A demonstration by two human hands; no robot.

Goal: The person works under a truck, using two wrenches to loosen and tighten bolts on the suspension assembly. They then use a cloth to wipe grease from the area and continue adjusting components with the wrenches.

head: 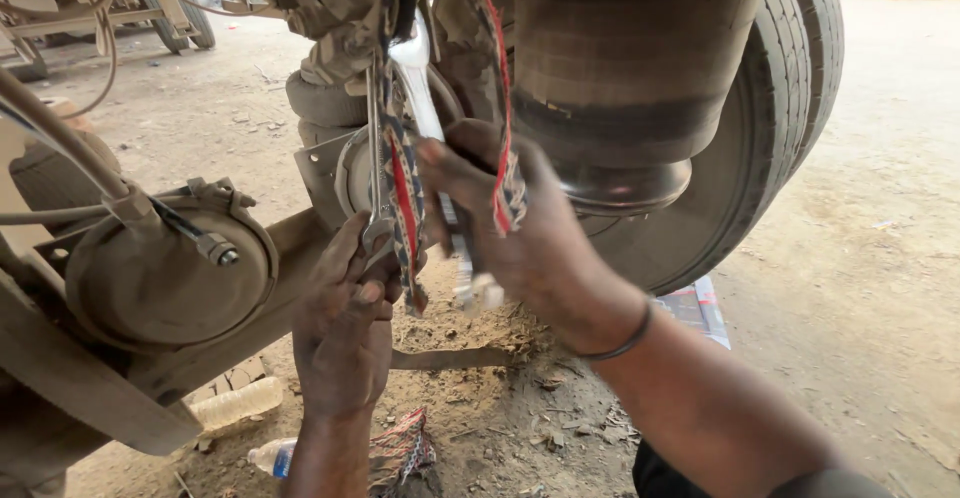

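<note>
I am under a truck chassis. My right hand point(520, 228) grips a shiny steel wrench point(425, 88) whose head reaches up to a fitting above. A patterned cloth strip point(505, 108) with red edging loops over that hand. My left hand point(345, 308) pinches the lower end of a second, slimmer wrench point(375, 158) together with another length of the same cloth point(405, 208). Both tools stand nearly upright between the hands and the chassis.
A round dusty brake chamber point(160, 278) with a hose sits at left. A black air spring point(625, 78) and a large tyre point(750, 158) fill the upper right. Plastic bottles point(235, 403) and a cloth scrap point(400, 448) lie on the dirt.
</note>
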